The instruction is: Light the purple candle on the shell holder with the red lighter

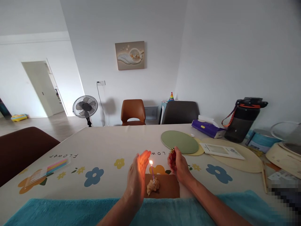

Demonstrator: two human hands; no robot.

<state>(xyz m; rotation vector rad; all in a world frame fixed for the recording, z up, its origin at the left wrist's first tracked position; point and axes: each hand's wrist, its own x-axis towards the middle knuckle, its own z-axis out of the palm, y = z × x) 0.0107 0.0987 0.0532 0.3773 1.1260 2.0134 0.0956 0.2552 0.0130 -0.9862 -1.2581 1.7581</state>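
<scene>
A thin purple candle [152,172] burns with a bright flame and stands upright in a small, lumpy tan piece [153,186] that looks like a pastry. Under it lies a flat brown sheet [169,185]. My left hand [139,171] is cupped just left of the flame, fingers stretched out and palm lit orange, holding nothing. To the right of the candle, my right hand [181,164] is closed round a red lighter [172,159] with a metallic top, apart from the flame. The lighter's lower part is partly hidden by the fingers.
A flat pack of coloured candles [56,165] lies at left. Green placemat [180,142], purple tissue box [207,128], dark bottle [243,121] and a white card [222,150] are on the right. A blue towel [77,210] covers the near edge.
</scene>
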